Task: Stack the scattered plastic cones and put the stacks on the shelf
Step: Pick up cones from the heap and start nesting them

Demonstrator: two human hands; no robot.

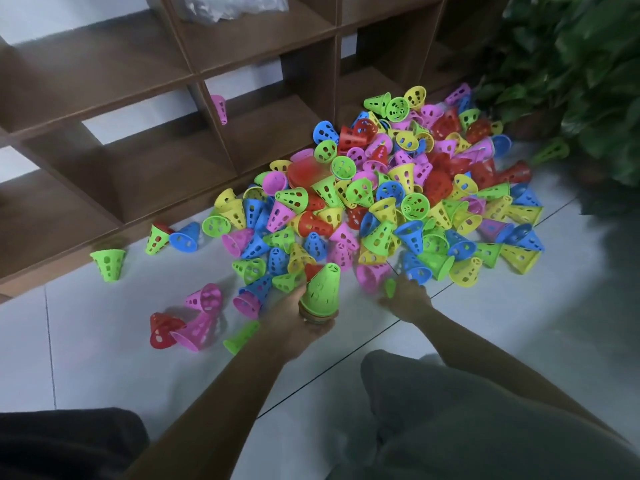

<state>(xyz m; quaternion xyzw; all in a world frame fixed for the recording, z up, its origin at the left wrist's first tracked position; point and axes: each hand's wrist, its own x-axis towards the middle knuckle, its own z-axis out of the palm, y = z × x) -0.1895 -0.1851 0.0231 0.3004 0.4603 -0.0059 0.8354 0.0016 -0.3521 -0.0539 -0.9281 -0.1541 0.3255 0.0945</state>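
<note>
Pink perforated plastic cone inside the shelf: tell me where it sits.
In the head view, upper left: the pink perforated plastic cone sits in a brown wooden shelf compartment, against its left divider.

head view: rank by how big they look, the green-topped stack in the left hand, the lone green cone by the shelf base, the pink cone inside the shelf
1. green-topped stack, though nearest the camera
2. lone green cone
3. pink cone, farthest and partly hidden by a shelf divider

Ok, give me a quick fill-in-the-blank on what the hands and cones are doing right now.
1. The left hand holds a stack of cones whose top cone is ____.
2. The right hand reaches to the near edge of the ____ of cones on the floor.
3. A single ____ cone sits in the brown shelf.

Missing words: green; pile; pink
</note>
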